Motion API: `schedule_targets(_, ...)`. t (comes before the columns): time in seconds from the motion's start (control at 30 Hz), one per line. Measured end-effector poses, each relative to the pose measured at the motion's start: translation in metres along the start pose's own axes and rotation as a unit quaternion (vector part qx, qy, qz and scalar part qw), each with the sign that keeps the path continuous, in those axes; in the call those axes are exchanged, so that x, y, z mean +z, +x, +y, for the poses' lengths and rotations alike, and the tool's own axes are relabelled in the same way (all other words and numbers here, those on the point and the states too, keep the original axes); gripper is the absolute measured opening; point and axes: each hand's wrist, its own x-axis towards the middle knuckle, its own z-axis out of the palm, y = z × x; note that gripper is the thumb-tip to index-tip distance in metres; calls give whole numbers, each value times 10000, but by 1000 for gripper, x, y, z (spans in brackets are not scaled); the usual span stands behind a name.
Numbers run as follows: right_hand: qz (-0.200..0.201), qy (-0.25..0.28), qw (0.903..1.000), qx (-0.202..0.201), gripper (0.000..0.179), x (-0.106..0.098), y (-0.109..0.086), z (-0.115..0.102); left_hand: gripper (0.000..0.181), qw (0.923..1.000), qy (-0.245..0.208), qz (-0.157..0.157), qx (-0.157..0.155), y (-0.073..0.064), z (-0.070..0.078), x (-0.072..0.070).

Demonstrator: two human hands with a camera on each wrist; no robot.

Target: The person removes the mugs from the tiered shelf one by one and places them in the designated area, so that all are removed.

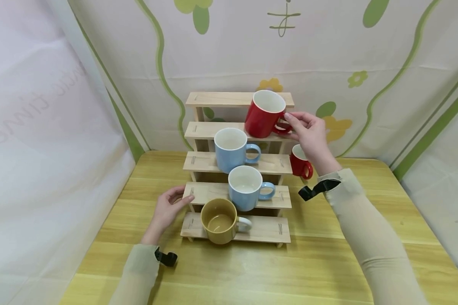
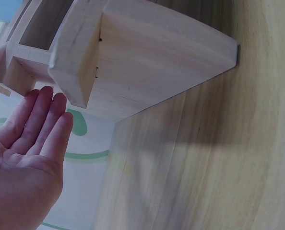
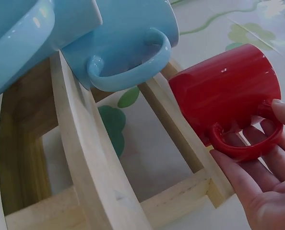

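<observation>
My right hand (image 1: 309, 133) pinches the handle of a red mug (image 1: 262, 116) with a white inside. The mug is tilted at the second shelf from the top of a stepped wooden rack (image 1: 198, 99); in the right wrist view the mug (image 3: 229, 91) meets the shelf edge. My left hand (image 1: 169, 207) holds the left end of the rack's second shelf from the bottom, thumb on top. In the left wrist view its other fingers (image 2: 46, 120) lie at the board's underside. Two light blue mugs (image 1: 229, 154) (image 1: 244, 192) stand on the middle and second-lowest shelves.
A mustard mug (image 1: 218, 222) with a white handle stands on the bottom shelf. Another red mug (image 1: 298, 163) is behind the rack's right side on the wooden table (image 1: 328, 254). White patterned cloth (image 1: 229, 51) hangs behind and at both sides.
</observation>
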Motion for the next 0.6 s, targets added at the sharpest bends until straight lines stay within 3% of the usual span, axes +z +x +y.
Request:
schedule_targets(0.23, 161, 302, 9992, -190, 38, -1, -6, 0, 53, 10000, 36, 8, -20, 0, -1, 0)
schedule_targets(0.6, 379, 1292, 9894, -547, 38, -26, -15, -19, 51, 10000, 54, 28, 43, 0, -3, 0)
